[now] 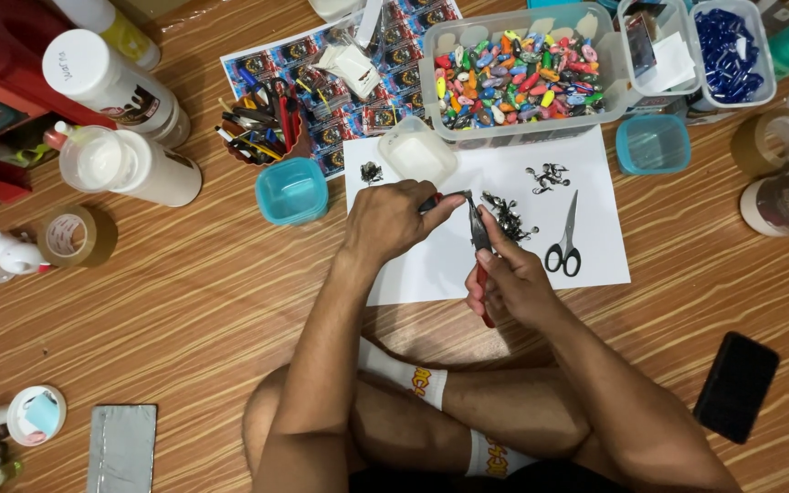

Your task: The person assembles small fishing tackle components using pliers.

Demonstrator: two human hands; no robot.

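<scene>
Right hand (513, 283) grips red-handled steel pliers (479, 239) — slim, pointed.

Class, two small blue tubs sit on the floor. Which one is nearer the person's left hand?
The blue tub just left of the white paper, beside the left hand. The other blue tub sits beyond the scissors.

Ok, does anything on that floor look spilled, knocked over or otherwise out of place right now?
Nothing looks spilled or broken. The white plastic bottle with a red-tipped nozzle lies on its side beside the brown tape roll, and small dark metal bits sit scattered loose on the white paper sheet near the black-handled scissors.
</scene>
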